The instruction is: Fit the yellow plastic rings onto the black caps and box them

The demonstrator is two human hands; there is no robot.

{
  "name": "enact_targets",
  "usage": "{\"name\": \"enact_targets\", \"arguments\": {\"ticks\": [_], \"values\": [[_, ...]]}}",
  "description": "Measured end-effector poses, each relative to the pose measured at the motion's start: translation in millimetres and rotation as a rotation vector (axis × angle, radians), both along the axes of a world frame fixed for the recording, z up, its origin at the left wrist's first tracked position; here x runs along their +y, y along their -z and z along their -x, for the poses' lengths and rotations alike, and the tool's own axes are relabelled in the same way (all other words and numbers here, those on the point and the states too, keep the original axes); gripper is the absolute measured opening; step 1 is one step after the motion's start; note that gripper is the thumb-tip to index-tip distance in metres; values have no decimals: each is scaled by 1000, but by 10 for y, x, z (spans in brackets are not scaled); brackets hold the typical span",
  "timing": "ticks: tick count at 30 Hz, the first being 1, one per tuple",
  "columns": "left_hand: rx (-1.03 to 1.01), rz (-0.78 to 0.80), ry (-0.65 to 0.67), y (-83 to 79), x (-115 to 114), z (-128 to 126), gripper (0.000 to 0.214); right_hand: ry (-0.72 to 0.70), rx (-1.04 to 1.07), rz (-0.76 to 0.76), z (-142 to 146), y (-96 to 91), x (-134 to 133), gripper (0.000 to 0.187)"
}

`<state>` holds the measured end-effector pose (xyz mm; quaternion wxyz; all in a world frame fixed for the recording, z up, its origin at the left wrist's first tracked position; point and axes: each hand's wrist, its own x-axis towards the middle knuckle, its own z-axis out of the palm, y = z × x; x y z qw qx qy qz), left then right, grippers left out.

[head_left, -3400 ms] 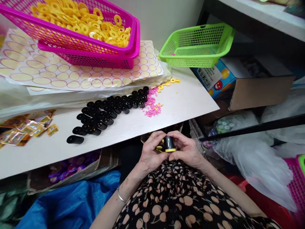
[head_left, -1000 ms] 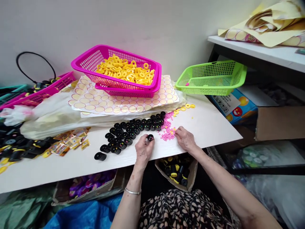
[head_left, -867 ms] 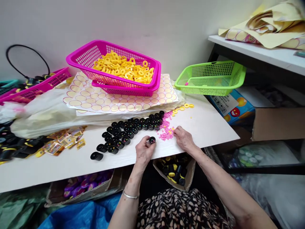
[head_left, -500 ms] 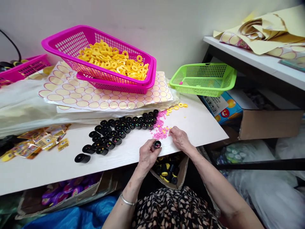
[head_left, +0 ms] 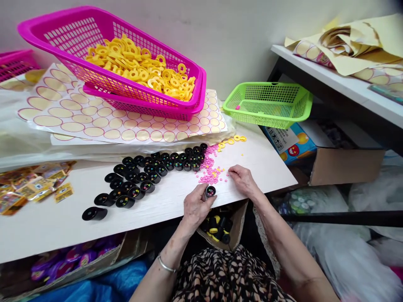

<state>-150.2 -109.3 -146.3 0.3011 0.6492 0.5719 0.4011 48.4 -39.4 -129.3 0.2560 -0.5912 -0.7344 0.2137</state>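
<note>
My left hand (head_left: 195,206) grips a small black cup (head_left: 210,191) upright at the table's front edge, with tiny coloured beads visible inside it. My right hand (head_left: 243,181) is closed in a pinch over the tabletop, just right of a scatter of pink beads (head_left: 208,173) with some yellow ones mixed in. Whatever is between those fingertips is too small to make out. To the left stand rows of similar black cups (head_left: 136,193), many with coloured bits inside.
Yellow rings (head_left: 138,69) fill a tilted magenta basket (head_left: 185,110) on sticker sheets (head_left: 113,133). A green basket (head_left: 267,121) stands at the back right. Gold packets (head_left: 40,188) lie left. Below the edge, a carton (head_left: 241,222) holds black-and-yellow pieces. A shelf (head_left: 327,77) juts in at right.
My right hand has drawn slightly right, away from the beads, and a few beads now lie apart near it. My left hand still holds the black cup. The view has shifted.
</note>
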Motion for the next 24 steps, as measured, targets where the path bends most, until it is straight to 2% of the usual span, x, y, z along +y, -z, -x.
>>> {"name": "enact_targets", "arguments": {"ticks": [6, 8, 11, 13, 17, 24], "values": [[45, -24, 40, -42, 20, 2, 29, -12, -110, -69, 117, -28, -73, 16], [58, -24, 49, -55, 15, -4, 27, -43, -9, -103, 200, -87, -148, 15], [70, -18, 58, -71, 2, -14, 24, -207, 216, -115, 348, -210, -308, 13], [82, -18, 62, -80, -4, -18, 22, -287, 261, -116, 436, -275, -414, 13], [126, -14, 79, -92, -9, -16, 20, -291, 105, -161, 525, -307, -523, 16], [136, -13, 100, -95, -18, -5, 22, -312, -135, -186, 546, -289, -497, 20]]}}
